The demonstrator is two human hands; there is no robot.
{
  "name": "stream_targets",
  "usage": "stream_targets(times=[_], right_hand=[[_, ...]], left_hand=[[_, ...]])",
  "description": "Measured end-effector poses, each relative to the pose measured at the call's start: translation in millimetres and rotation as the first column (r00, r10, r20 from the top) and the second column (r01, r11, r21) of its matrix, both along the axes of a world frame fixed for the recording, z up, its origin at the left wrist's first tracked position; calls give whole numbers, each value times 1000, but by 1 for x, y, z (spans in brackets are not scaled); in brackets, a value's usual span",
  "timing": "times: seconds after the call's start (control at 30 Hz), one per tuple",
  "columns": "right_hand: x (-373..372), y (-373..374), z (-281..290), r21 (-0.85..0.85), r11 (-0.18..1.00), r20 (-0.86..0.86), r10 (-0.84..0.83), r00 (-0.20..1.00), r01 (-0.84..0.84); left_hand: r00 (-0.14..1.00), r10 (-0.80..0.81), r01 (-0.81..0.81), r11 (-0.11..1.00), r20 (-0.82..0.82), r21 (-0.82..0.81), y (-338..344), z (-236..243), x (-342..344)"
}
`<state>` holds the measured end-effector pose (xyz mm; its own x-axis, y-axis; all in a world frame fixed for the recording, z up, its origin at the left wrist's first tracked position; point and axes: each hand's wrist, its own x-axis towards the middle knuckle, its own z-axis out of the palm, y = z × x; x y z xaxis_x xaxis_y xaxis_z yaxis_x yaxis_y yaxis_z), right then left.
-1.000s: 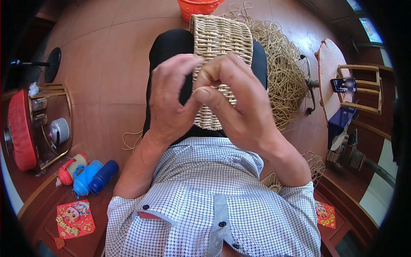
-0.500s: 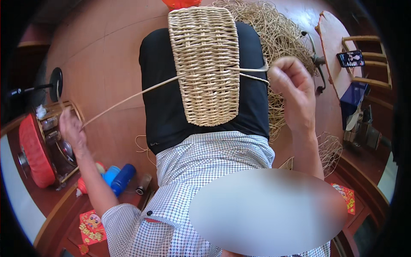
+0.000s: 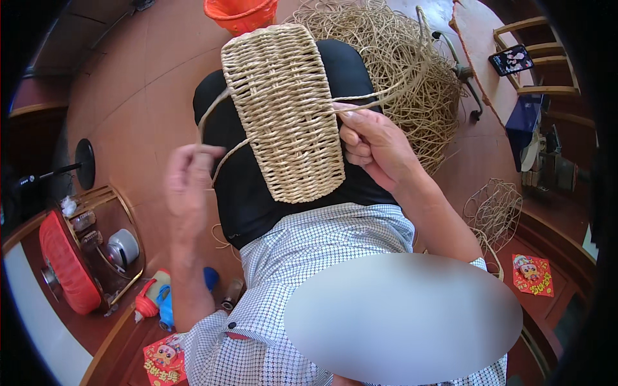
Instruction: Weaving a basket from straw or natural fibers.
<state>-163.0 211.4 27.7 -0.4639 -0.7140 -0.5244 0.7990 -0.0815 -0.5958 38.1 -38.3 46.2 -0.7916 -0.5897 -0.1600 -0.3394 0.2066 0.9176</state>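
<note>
A woven panel of twisted straw-coloured cord (image 3: 283,109) lies tilted across my lap on black trousers. At its right edge, my right hand (image 3: 376,141) pinches a cord (image 3: 386,100) between thumb and forefinger, the other fingers curled. That cord loops up and away to the right, blurred, with another strand beside it. My left hand (image 3: 190,177), smeared by motion, is left of the panel with its fingers closed around a cord (image 3: 207,116) that curves down from the panel's left edge. A second strand (image 3: 228,157) leaves that edge lower down and runs close to this hand.
A large heap of loose cord (image 3: 425,96) lies on the floor beyond my right hand. An orange-lined bin (image 3: 241,16) stands past the panel. To the right is a table (image 3: 483,45) near a phone (image 3: 512,60); to the left, a wooden stand with a red cover (image 3: 67,260).
My left hand has come in from far left toward the panel, and the taut cord there has slackened. My right hand has moved left to the panel's edge. The panel now tilts more.
</note>
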Motion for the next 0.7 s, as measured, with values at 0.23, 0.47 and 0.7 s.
stream_targets(times=[0.23, 0.47, 0.7], right_hand=[[-11, -8, -3, -47, 999, 105, 23, 994, -18], [-10, -7, -5, -87, 996, 136, -6, 991, 18], [13, -11, -4, 31, 979, -117, -196, 974, 201]], left_hand=[[993, -107, 115, 969, -47, 220, 28, -17, -20], [993, -98, 113, 937, -62, 329, 27, -18, -23], [996, -76, 92, 914, -56, 396, 27, -19, -23]])
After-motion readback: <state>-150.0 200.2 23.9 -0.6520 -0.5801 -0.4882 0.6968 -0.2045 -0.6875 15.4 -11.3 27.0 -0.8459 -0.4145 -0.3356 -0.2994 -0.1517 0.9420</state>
